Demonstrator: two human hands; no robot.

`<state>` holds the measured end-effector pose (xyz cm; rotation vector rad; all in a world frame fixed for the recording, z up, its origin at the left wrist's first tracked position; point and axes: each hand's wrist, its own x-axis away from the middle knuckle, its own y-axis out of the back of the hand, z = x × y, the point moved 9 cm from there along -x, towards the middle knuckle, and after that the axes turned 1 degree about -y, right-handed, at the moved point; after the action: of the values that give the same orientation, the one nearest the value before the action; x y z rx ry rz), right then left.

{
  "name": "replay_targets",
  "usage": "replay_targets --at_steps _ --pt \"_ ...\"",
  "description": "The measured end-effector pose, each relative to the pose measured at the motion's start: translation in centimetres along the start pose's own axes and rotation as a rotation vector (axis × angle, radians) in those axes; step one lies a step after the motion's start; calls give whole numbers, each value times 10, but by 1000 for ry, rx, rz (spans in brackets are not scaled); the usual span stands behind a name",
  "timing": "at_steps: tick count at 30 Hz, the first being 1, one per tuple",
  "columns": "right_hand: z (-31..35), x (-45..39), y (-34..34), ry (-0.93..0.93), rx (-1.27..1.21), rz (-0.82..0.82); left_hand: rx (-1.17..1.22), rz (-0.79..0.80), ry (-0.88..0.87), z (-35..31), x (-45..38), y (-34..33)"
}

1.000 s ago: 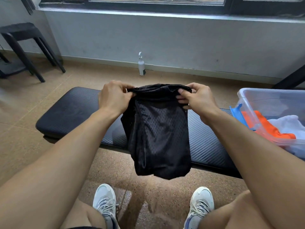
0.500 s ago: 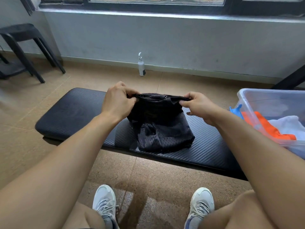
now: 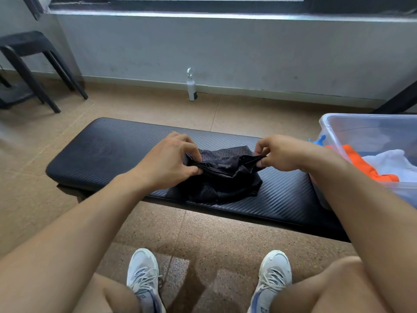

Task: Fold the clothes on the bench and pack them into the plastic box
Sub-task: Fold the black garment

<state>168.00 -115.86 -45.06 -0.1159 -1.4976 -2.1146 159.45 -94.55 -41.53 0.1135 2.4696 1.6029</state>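
Shorts [image 3: 223, 177] lie at the table's [image 3: 101, 152] middle, toward its near edge; the plastic box [image 3: 361, 125] sits at its right end, clothes [image 3: 392, 163] inside; a bottle [image 3: 191, 86] stands on the floor behind.

Black shorts [image 3: 222, 177] are lying on a long black bench [image 3: 108, 150]. The top edge of the shorts is pinched by the left hand [image 3: 168, 162] at one end and by the right hand [image 3: 281, 153] at the other end, and it is held up a little. The rest of the shorts is bunched on the bench. A clear box [image 3: 361, 123] is seen at the right end of the bench. An orange cloth [image 3: 361, 161] and a white cloth [image 3: 392, 162] are kept in the box. A white bottle [image 3: 191, 86] is stood by the wall. A black stool [image 3: 29, 64] is seen far left. Two white shoes [image 3: 144, 276] are seen on the floor.
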Motion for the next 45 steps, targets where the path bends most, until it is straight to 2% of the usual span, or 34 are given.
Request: replay_targets --at_steps 2,6,7,8,11,13,17,19,21,24,28,32,34,39,42,45 --pt "3 4 -5 16 78 48 -18 64 13 0 2 -8" --pt "5 17 -25 18 254 233 -76 400 65 7 13 -47" --pt "5 19 -28 13 260 253 -72 422 88 8 14 -51" --pt "6 18 -28 9 236 243 -61 386 113 9 13 -49" --pt "1 3 -23 -56 55 80 -46 113 122 5 1 -30" --pt "-3 -6 -24 -121 -32 4 -50 54 79 -1 -4 -32" --pt "-9 -15 -40 -203 -141 5 -219 355 49 7 -4 -80" --pt "-13 -17 -45 -234 -211 24 -303 495 127 22 1 -97" --pt "-14 -20 -47 -256 -226 48 -317 552 199 30 5 -103" --pt "-11 -19 -50 -275 -229 55 -265 567 246 28 9 -107" --pt "-8 -25 -58 -272 -370 62 -253 552 290 32 12 -105" --pt "-9 -32 -40 -247 -463 -33 -408 334 189 24 -2 -78" --pt "-5 -34 -23 -180 -352 -139 -443 264 138 18 -7 -71" --pt "20 -24 6 -36 -35 -360 -264 206 139 19 -14 -66" --pt "42 -16 16 113 112 -484 -264 231 147 27 -11 -66" --pt "54 -9 20 237 148 -586 -187 292 179 38 -7 -71"
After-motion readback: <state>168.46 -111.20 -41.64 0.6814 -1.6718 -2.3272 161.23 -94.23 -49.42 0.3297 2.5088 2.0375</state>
